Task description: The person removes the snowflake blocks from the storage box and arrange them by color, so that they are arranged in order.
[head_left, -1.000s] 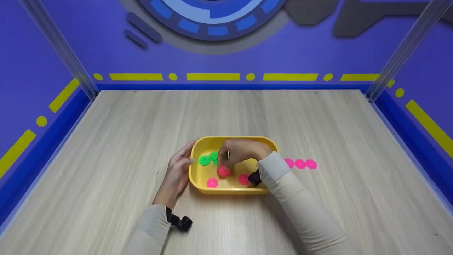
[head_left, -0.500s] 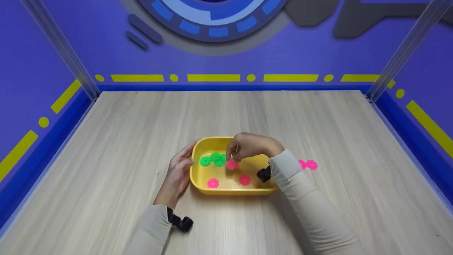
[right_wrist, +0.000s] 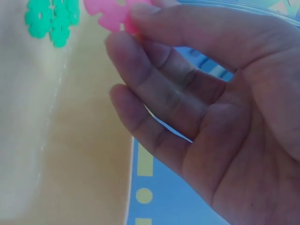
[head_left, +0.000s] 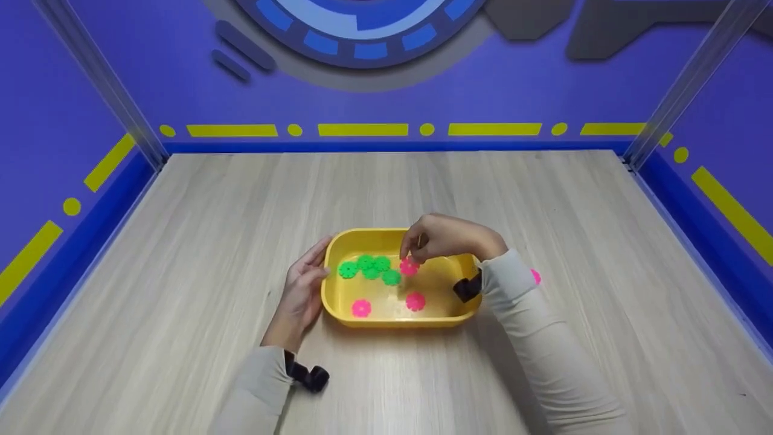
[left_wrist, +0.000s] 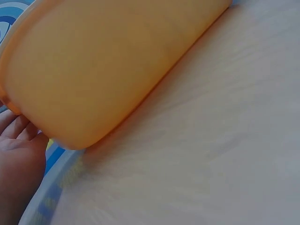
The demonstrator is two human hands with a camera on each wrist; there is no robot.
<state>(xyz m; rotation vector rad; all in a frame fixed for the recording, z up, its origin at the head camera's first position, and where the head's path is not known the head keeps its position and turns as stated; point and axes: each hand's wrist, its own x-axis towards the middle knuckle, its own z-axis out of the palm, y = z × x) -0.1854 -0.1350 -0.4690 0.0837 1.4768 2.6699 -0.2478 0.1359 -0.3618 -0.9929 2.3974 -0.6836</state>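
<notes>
A yellow plastic tub [head_left: 386, 321] stands on the table, its left end held by my left hand [head_left: 305, 289], thumb at the rim and fingers along the outer wall. In the left wrist view the tub's side [left_wrist: 103, 65] fills the upper left. Over the tub, my right hand [head_left: 453, 235] pinches a pink notched plastic disc [head_left: 409, 266] between thumb and fingertips; the right wrist view shows this pink disc [right_wrist: 110, 14] at its top edge. Several green notched discs [head_left: 371, 272] lie clustered in the tub. Two more pink discs [head_left: 415, 301] lie near its front wall.
Right of the tub, a pink disc [head_left: 536, 277] on the table shows partly behind the right sleeve [head_left: 513, 281]. Blue-purple panels [head_left: 386, 109] with yellow marks enclose the wooden table [head_left: 241, 199] at the back and sides.
My right hand has moved right and slightly back within the tub, carrying the pink disc away from the green ones. Its sleeve now covers more of the pink row outside. My left hand stays put.
</notes>
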